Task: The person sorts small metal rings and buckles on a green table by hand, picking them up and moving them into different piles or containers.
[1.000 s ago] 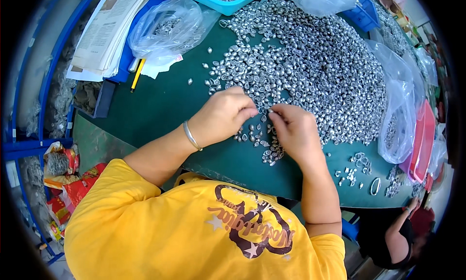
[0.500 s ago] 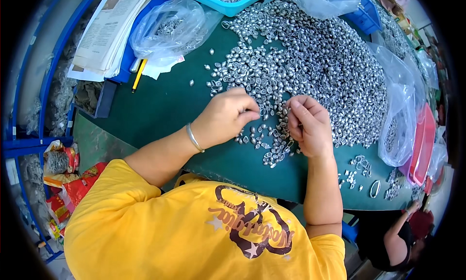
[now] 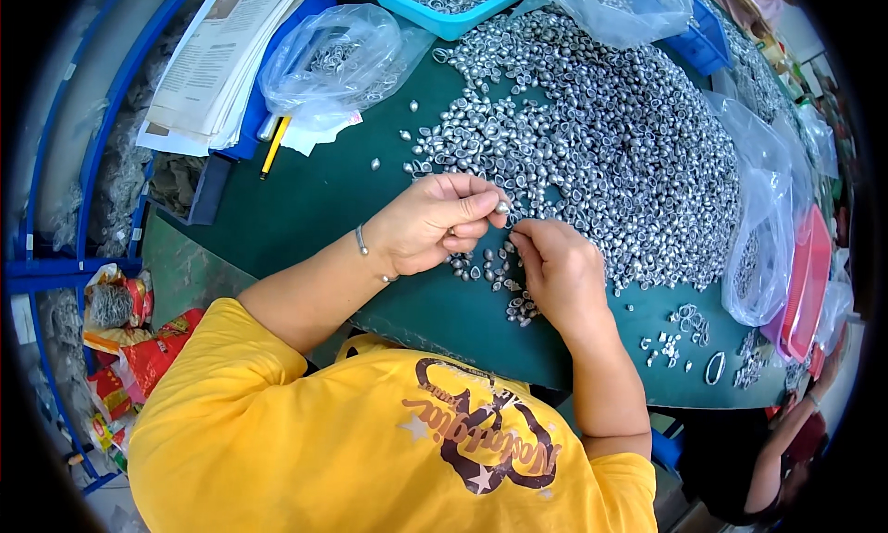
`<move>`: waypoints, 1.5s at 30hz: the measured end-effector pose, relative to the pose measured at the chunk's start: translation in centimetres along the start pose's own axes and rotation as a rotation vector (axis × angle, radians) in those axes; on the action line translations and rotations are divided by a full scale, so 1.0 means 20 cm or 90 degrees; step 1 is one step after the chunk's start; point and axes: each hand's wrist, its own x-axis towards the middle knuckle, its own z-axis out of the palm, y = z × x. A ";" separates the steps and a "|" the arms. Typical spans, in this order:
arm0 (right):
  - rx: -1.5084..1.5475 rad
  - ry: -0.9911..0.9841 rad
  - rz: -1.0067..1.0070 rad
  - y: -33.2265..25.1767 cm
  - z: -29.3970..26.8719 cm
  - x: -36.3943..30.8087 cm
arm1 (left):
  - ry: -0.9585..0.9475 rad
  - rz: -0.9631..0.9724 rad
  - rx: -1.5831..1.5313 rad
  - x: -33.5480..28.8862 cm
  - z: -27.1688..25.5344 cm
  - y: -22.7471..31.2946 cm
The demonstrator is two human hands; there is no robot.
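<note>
My left hand (image 3: 435, 220), with a silver bangle (image 3: 361, 240) at its wrist, is closed with thumb and forefinger pinching a small silver-grey metal piece (image 3: 502, 207). Just to its right and nearer me, my right hand (image 3: 562, 272) has its fingertips pressed together, close to the left fingertips; what they hold, if anything, is too small to make out. Beyond both hands spreads a big pile of small, rounded, hollow metal pieces (image 3: 638, 154). A smaller cluster of such pieces (image 3: 490, 267) lies on the green tabletop (image 3: 314, 214) between my wrists, partly hidden by the right hand.
A turquoise basket (image 3: 444, 20) and clear plastic bags (image 3: 324, 66) stand at the far side. Papers (image 3: 217, 71) and a yellow pen (image 3: 275, 147) lie far left. At right are a pink-red basket (image 3: 807, 283) and small metal bits (image 3: 668, 341). Another person's arm (image 3: 782, 450) shows lower right.
My left hand has turned, so the metal piece now shows at its fingertips. My right hand has moved left and nearer me, its back now upward, beside the left fingers.
</note>
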 end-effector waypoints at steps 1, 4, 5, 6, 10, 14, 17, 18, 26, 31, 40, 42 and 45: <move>-0.017 -0.010 0.001 0.00 0.00 0.00 | -0.004 -0.002 -0.005 0.00 0.00 0.00; -0.050 -0.032 -0.001 0.03 0.01 -0.01 | -0.013 -0.002 -0.018 0.00 -0.02 0.00; -0.050 -0.031 -0.005 0.03 0.01 0.00 | -0.015 0.005 -0.020 0.00 -0.02 0.00; -0.049 -0.031 -0.008 0.04 0.01 0.00 | -0.017 0.010 -0.023 0.00 -0.02 0.01; 0.165 -0.049 0.014 0.09 -0.01 0.02 | 0.036 0.031 -0.074 -0.02 0.00 0.05; 0.384 -0.093 0.061 0.09 -0.07 0.02 | 0.099 0.200 0.611 -0.02 0.01 0.01; 0.783 -0.170 0.252 0.13 -0.11 0.01 | 0.000 0.281 0.992 -0.05 0.05 0.02; 1.022 -0.183 0.290 0.13 -0.13 0.03 | -0.009 0.328 1.071 -0.05 0.03 0.00; 0.036 -0.115 -0.082 0.05 -0.07 0.01 | -0.005 0.323 1.011 -0.03 0.03 -0.04; -0.070 -0.154 -0.103 0.03 -0.08 0.03 | -0.050 0.232 0.794 -0.04 0.06 0.02; -0.136 -0.176 -0.133 0.01 -0.06 0.03 | -0.140 0.085 0.072 -0.07 0.01 0.07; -0.113 -0.154 -0.119 0.01 -0.05 0.02 | -0.209 0.089 -0.060 -0.06 -0.03 0.12; 0.126 -0.126 -0.055 0.06 -0.03 0.04 | -0.143 0.106 -0.088 -0.10 -0.05 0.18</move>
